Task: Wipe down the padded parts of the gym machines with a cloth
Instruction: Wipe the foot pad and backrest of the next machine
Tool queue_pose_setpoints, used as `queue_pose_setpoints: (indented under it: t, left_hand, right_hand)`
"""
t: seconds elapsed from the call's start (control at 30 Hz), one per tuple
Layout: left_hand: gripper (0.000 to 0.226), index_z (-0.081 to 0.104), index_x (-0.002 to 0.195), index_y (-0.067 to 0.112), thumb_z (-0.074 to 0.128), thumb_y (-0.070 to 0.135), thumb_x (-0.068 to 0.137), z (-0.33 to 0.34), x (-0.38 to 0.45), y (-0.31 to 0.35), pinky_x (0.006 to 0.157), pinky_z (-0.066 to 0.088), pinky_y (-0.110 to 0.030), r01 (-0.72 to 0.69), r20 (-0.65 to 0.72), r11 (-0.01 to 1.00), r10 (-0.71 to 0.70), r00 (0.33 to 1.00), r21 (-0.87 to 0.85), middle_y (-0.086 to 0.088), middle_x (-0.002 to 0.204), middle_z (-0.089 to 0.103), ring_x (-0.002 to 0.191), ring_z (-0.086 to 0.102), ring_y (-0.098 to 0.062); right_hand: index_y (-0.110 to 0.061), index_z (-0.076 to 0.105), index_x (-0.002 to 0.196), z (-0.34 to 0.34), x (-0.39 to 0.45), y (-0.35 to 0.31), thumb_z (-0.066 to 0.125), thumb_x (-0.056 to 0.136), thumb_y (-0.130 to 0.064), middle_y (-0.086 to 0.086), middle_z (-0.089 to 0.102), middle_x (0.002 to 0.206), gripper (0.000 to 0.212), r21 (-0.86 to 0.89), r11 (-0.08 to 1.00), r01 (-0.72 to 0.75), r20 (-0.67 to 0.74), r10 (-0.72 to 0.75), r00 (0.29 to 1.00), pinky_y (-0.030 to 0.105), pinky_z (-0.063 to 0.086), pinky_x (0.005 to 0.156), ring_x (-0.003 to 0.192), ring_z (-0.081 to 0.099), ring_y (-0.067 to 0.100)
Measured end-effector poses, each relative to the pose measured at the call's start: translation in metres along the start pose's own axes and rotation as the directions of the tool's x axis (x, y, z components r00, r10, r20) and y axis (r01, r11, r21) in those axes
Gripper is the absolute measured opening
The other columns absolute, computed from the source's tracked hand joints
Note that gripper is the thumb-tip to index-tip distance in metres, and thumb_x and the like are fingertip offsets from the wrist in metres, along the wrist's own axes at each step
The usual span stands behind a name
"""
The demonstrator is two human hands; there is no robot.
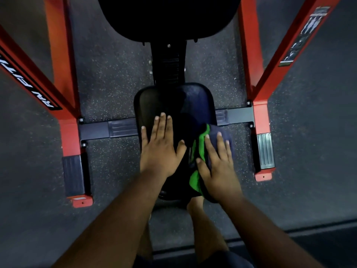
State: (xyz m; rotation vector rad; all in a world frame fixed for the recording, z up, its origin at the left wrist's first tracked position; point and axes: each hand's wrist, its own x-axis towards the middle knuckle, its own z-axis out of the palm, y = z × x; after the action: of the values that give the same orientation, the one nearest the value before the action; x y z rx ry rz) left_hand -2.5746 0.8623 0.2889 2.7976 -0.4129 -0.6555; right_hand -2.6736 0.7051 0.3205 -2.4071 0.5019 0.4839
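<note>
The cloth (dark blue with a bright green edge) lies on the near right part of the black seat pad, draped partly over the pad's right edge. The right hand rests flat on top of the cloth, palm down, fingers straight and slightly spread, thumb pointing left along the green edge. The left hand lies flat on the bare near left part of the seat pad, just beside the cloth but not touching it; its fingers are straight and spread, thumb angled to the right. The seat pad sits at the centre of the scene on a black post that runs away to a larger dark back pad at the far edge. A black crossbar passes under the seat pad from left to right and bolts to the red frame on each side. Ribbed black foot plates sit on the near ends of the frame rails. The machine stands on a dark speckled rubber floor. A bare foot shows below the near edge of the seat pad, between the forearms
</note>
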Motion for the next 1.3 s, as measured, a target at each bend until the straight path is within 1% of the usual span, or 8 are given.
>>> queue_pose_setpoints:
  t: [0.1, 0.3, 0.47, 0.67, 0.83, 1.0, 1.1, 1.3]
  left_hand:
    - [0.082, 0.002, 0.163, 0.018, 0.021, 0.058, 0.094, -0.001, 0.001, 0.002, 0.126, -0.002, -0.055, -0.007, 0.013, 1.0, 0.007, 1.0, 0.026, -0.005, 0.172, 0.002, 0.158, -0.004, -0.019]
    - [0.08, 0.01, 0.163, 0.021, 0.026, 0.058, 0.094, 0.002, 0.002, -0.001, 0.125, -0.001, -0.056, -0.007, 0.0, 0.999, 0.007, 1.0, 0.042, -0.004, 0.172, 0.005, 0.158, -0.002, -0.019]
    - [0.081, 0.012, 0.163, 0.02, 0.026, 0.059, 0.094, -0.001, 0.001, -0.001, 0.125, 0.002, -0.058, -0.014, 0.006, 0.999, 0.014, 1.0, 0.05, -0.005, 0.172, 0.006, 0.158, 0.0, -0.021]
    - [0.077, 0.014, 0.163, 0.019, 0.027, 0.056, 0.096, 0.001, 0.001, 0.0, 0.125, 0.0, -0.057, -0.012, -0.001, 0.999, 0.012, 1.0, 0.038, -0.005, 0.172, 0.006, 0.158, 0.0, -0.02]
    - [0.077, 0.011, 0.163, 0.021, 0.029, 0.056, 0.096, 0.003, 0.001, 0.0, 0.125, -0.001, -0.057, -0.012, 0.0, 0.999, 0.012, 1.0, 0.032, -0.004, 0.172, 0.005, 0.158, -0.002, -0.02]
    - [0.078, 0.013, 0.163, 0.021, 0.029, 0.056, 0.095, 0.0, 0.0, 0.0, 0.125, 0.0, -0.058, -0.008, -0.002, 0.999, 0.009, 1.0, 0.043, -0.004, 0.172, 0.006, 0.158, 0.001, -0.02]
    - [0.079, 0.009, 0.163, 0.021, 0.025, 0.057, 0.096, 0.001, 0.001, 0.0, 0.125, -0.002, -0.057, -0.01, 0.015, 0.999, 0.009, 1.0, 0.045, -0.004, 0.172, 0.002, 0.158, -0.002, -0.02]
    - [0.077, 0.012, 0.163, 0.02, 0.029, 0.055, 0.096, 0.004, 0.0, -0.001, 0.125, -0.001, -0.057, -0.01, -0.016, 0.999, 0.011, 1.0, 0.036, -0.004, 0.172, 0.005, 0.158, 0.0, -0.02]
  right_hand:
    - [-0.039, 0.017, 0.161, -0.001, 0.021, 0.002, 0.038, 0.097, -0.055, -0.004, -0.007, 0.17, 0.069, -0.003, 0.998, -0.058, -0.007, 0.058, 0.998, 0.037, 0.002, 0.124, 0.156, -0.008, 0.029]
    - [-0.032, 0.011, 0.162, -0.012, 0.161, -0.01, 0.043, 0.103, -0.043, 0.007, 0.007, 0.17, 0.068, -0.048, 0.991, -0.124, 0.006, 0.124, 0.992, 0.05, 0.021, 0.121, 0.15, 0.017, 0.043]
    - [-0.047, -0.009, 0.157, -0.013, 0.08, -0.011, 0.047, 0.091, -0.073, -0.006, -0.02, 0.168, 0.091, -0.028, 0.998, -0.06, 0.065, 0.061, 0.996, 0.059, 0.009, 0.12, 0.154, -0.015, 0.035]
    - [-0.035, 0.007, 0.162, -0.011, 0.12, -0.011, 0.051, 0.099, -0.035, 0.007, -0.004, 0.17, 0.076, -0.041, 0.994, -0.1, 0.019, 0.1, 0.995, 0.05, 0.014, 0.123, 0.153, 0.006, 0.045]
    - [-0.032, 0.01, 0.162, -0.021, 0.206, -0.019, 0.046, 0.1, -0.034, 0.01, 0.007, 0.169, 0.072, -0.058, 0.993, -0.105, 0.012, 0.106, 0.994, 0.052, 0.025, 0.12, 0.148, 0.02, 0.043]
    - [-0.032, 0.024, 0.16, -0.019, 0.111, -0.002, 0.046, 0.095, -0.03, 0.006, 0.006, 0.17, 0.069, -0.012, 0.996, 0.089, 0.001, -0.089, 0.996, 0.037, 0.003, 0.126, 0.155, 0.007, 0.037]
    - [-0.037, 0.022, 0.16, -0.016, 0.04, 0.005, 0.042, 0.091, -0.033, -0.001, 0.001, 0.171, 0.072, 0.051, 0.998, 0.029, 0.068, -0.033, 0.997, 0.031, -0.003, 0.123, 0.156, -0.001, 0.03]
    - [-0.037, 0.012, 0.161, -0.01, 0.168, -0.012, 0.044, 0.098, -0.034, 0.0, -0.003, 0.171, 0.071, -0.11, 0.994, 0.001, 0.022, 0.001, 1.0, 0.055, 0.015, 0.123, 0.154, -0.002, 0.042]
